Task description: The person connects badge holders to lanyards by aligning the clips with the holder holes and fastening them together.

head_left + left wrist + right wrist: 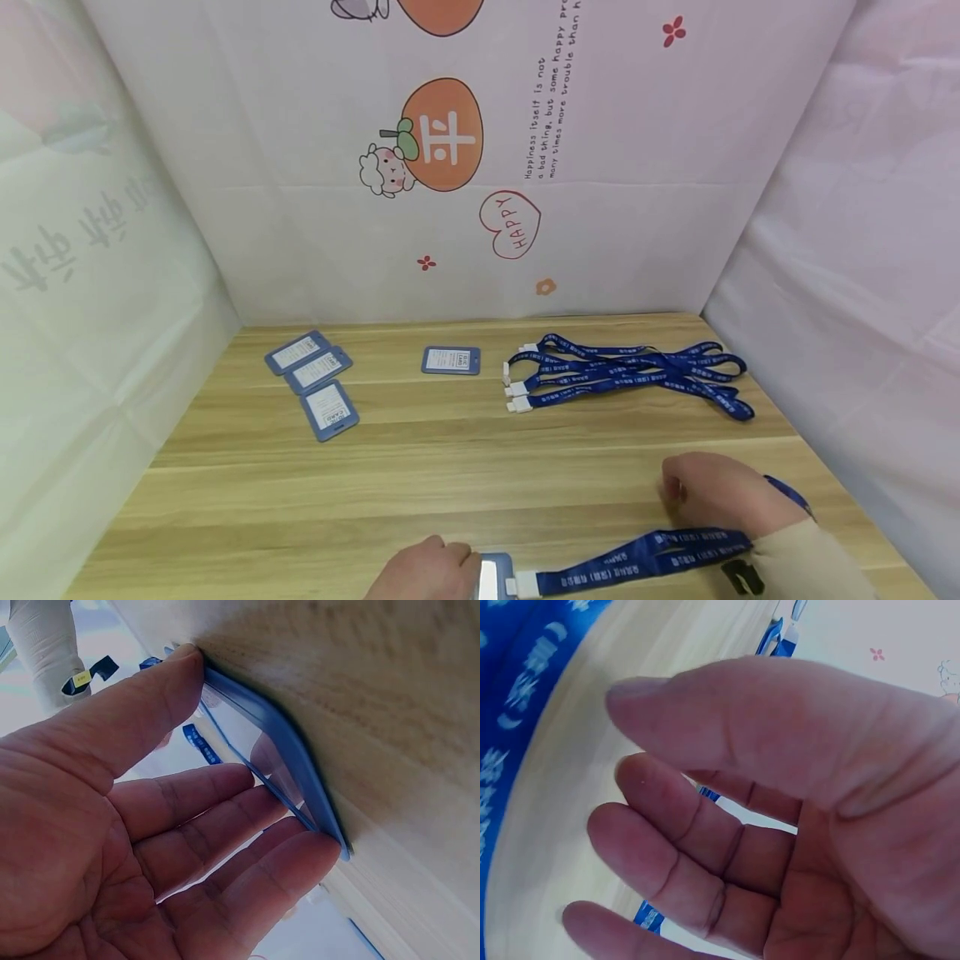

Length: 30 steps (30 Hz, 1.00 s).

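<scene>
Badges (496,577), five; lanyards (630,567), five

Three badges (320,372) by desk's (450,483) far-left corner, close together, stepping toward near edge. Lone badge (452,360) right of those, near middle of far edge. Lanyards (643,381) heaped by far-right corner, clips (519,405) at heap's left end. Near edge, middle: front badge (489,581) in left grip (427,572), front lanyard (600,575) at its right end, running right to right wrist; more strap (789,495) beyond wrist, by right edge. Right grip (712,492) behind front lanyard, before heap. Sheet (637,167) behind far edge.
</scene>
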### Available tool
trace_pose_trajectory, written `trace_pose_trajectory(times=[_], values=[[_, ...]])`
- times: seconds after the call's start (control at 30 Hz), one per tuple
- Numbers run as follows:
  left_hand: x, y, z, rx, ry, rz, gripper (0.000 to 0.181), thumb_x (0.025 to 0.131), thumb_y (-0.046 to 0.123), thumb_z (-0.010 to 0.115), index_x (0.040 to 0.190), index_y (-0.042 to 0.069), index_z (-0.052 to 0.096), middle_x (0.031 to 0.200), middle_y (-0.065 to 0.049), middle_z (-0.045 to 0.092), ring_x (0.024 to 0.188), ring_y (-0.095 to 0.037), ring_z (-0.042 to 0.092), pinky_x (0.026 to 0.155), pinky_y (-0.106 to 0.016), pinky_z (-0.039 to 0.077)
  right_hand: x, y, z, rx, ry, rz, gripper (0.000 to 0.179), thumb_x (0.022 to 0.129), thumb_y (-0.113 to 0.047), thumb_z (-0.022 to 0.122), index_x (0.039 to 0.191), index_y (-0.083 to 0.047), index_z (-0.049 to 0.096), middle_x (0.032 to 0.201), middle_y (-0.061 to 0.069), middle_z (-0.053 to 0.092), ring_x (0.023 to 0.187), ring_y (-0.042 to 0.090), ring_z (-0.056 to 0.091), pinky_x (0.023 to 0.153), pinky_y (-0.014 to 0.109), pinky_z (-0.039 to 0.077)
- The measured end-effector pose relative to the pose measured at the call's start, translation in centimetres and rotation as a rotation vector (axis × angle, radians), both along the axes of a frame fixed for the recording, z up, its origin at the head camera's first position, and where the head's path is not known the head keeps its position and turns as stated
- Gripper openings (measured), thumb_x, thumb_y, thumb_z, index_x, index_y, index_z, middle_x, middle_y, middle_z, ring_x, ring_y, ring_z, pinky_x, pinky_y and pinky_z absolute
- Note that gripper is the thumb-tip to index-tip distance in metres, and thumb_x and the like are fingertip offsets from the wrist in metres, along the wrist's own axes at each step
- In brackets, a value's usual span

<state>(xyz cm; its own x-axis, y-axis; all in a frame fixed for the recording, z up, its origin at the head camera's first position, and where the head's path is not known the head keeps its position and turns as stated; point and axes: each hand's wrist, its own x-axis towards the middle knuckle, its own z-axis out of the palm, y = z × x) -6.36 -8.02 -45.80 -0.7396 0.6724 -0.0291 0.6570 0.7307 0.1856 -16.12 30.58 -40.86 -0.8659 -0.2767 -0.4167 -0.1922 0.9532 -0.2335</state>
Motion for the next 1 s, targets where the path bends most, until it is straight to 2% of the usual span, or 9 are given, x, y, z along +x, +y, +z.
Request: trace_pose_trajectory(times=[0.2,0.37,0.53,0.77,1.0], values=[[0.0,-0.1,-0.1,-0.015,0.024,-0.020,0.045,0.083,0.053,0.080,0.100,0.013,0.075,0.084,0.008,0.068,0.066,0.000,0.050,0.056,-0.013,0.042,-0.9,-1.5,0.3,-0.004,0.042,0.047,0.013,0.089,-0.006,0.075,0.098,-0.013,0.070,0.091,0.000,0.069,0.081,0.018,0.063,0.076,0.045,0.059],[0.0,-0.1,-0.2,-0.025,0.021,-0.018,0.045,0.083,0.054,0.079,0.101,0.013,0.075,0.085,0.008,0.068,0.067,0.000,0.051,0.056,-0.013,0.043,-1.5,-3.2,0.6,-0.011,0.097,0.066,0.016,0.091,-0.010,0.075,0.107,-0.013,0.071,0.098,0.001,0.072,0.086,0.019,0.066,0.080,0.047,0.060],[0.1,-0.1,-0.2,-0.014,0.022,-0.015,0.045,0.083,0.055,0.079,0.100,0.013,0.074,0.085,0.008,0.068,0.068,0.000,0.052,0.056,-0.013,0.043,-2.1,-5.3,0.8,-0.022,0.156,0.094,0.018,0.094,-0.011,0.073,0.112,-0.012,0.071,0.105,0.006,0.074,0.093,0.025,0.070,0.084,0.050,0.060],[0.2,-0.2,-0.1,0.009,0.016,-0.006,0.047,0.084,0.058,0.078,0.100,0.013,0.074,0.085,0.008,0.068,0.067,0.001,0.051,0.054,-0.013,0.042,-3.2,-7.8,0.1,-0.010,0.297,0.170,0.020,0.093,-0.012,0.076,0.112,-0.011,0.072,0.109,0.009,0.076,0.097,0.028,0.072,0.086,0.048,0.061],[0.2,-0.3,-0.2,0.024,0.023,-0.005,0.049,0.084,0.058,0.078,0.102,0.013,0.075,0.085,0.008,0.068,0.067,0.001,0.051,0.054,-0.013,0.042,-4.1,-9.8,-0.2,0.007,0.327,0.192,0.023,0.095,-0.012,0.076,0.117,-0.009,0.071,0.115,0.011,0.075,0.105,0.031,0.072,0.093,0.050,0.060]])
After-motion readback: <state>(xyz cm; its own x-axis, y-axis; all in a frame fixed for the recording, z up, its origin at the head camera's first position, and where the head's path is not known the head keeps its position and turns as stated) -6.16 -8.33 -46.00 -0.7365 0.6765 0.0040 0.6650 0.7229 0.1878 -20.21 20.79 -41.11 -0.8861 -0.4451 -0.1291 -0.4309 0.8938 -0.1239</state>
